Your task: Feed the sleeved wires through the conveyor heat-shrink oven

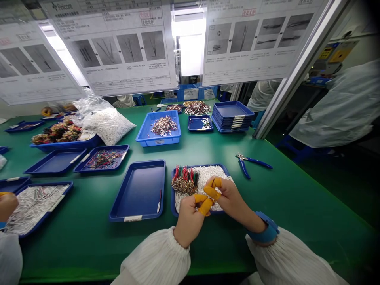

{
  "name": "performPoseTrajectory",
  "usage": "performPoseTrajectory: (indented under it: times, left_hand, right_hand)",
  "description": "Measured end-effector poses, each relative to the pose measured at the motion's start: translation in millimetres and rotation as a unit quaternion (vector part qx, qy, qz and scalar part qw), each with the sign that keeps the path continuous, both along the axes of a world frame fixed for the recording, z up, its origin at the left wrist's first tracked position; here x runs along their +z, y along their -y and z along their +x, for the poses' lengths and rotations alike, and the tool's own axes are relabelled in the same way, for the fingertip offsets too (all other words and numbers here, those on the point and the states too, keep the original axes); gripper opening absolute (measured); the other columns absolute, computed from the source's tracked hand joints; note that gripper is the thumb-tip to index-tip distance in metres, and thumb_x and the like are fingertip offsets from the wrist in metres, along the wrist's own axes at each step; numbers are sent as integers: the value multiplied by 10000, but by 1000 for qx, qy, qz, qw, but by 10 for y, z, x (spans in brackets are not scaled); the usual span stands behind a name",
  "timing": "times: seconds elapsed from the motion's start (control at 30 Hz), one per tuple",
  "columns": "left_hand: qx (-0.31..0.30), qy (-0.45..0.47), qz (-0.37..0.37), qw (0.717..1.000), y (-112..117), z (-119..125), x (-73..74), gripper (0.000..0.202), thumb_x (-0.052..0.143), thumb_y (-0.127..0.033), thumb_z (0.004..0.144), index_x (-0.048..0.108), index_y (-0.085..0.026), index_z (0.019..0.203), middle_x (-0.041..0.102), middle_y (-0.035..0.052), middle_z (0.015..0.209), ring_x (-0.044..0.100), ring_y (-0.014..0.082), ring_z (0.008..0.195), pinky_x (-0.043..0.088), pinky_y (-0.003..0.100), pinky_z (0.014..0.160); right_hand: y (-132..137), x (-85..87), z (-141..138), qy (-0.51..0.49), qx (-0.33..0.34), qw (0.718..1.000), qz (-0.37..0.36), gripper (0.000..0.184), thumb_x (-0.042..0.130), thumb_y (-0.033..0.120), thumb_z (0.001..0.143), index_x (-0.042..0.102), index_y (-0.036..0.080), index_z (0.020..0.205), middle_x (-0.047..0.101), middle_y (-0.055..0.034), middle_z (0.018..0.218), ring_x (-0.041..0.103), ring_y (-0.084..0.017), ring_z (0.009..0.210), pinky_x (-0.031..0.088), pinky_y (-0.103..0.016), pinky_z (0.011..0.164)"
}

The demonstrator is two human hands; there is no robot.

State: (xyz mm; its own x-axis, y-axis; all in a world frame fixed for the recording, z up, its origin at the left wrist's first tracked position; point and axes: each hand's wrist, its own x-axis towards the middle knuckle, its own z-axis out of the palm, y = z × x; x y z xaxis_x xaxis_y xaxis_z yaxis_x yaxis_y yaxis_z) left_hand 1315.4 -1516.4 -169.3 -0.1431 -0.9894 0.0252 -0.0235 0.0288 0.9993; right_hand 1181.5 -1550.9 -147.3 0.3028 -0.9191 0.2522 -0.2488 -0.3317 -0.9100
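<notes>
My left hand (pixel 191 215) and my right hand (pixel 227 198) meet over the front part of a blue tray (pixel 173 204), with yellow finger cots on thumbs and forefingers. Both hands are pinched closed, fingertips nearly touching; whatever sits between them is too small to make out. The tray holds a layer of small white sleeves (pixel 212 173). On its left side lies a bundle of red, black and green wires with brass-coloured ends (pixel 184 181). Left of it, another blue tray (pixel 136 192) holds a single short dark wire with a white end (pixel 159 201).
Blue-handled pliers (pixel 252 163) lie at the right. Behind are a light blue bin (pixel 158 138) of small parts, stacked trays (pixel 233 114) and a plastic bag of white pieces (pixel 109 122). A co-worker's hand (pixel 7 206) is at far left, over a tray of white sleeves (pixel 38 206).
</notes>
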Motion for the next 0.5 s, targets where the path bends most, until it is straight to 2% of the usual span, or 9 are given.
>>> performPoseTrajectory:
  times: [0.13, 0.27, 0.33, 0.5]
  left_hand:
    - [37, 7, 8, 999, 6, 6, 9, 180, 619, -299, 679, 631, -121, 656, 568, 20, 560, 502, 108, 498, 431, 229, 482]
    - [71, 88, -68, 991, -17, 20, 10, 156, 604, -254, 694, 610, -129, 600, 534, 2, 522, 462, 95, 494, 382, 218, 486]
    - [65, 117, -94, 987, -28, 24, -1, 174, 584, -246, 717, 598, -130, 587, 531, 0, 529, 454, 92, 506, 362, 219, 502]
    - [39, 119, -95, 988, -26, 24, -3, 189, 562, -292, 747, 594, -126, 663, 525, -1, 569, 438, 93, 537, 342, 219, 516]
  right_hand:
    - [21, 20, 9, 3, 8, 1000, -4, 183, 536, 318, 754, 522, 181, 633, 532, -3, 604, 471, -116, 577, 390, -254, 561]
    - [42, -5, 5, -12, 29, 999, -12, 195, 539, 318, 766, 527, 173, 636, 547, 0, 607, 470, -109, 584, 386, -239, 557]
    - [43, -20, -1, -23, 35, 999, -22, 193, 526, 293, 774, 512, 170, 626, 534, 7, 593, 457, -101, 569, 371, -231, 538]
    - [22, -12, -14, -15, 57, 998, -14, 146, 501, 244, 775, 509, 171, 648, 520, 10, 602, 453, -98, 569, 374, -228, 538]
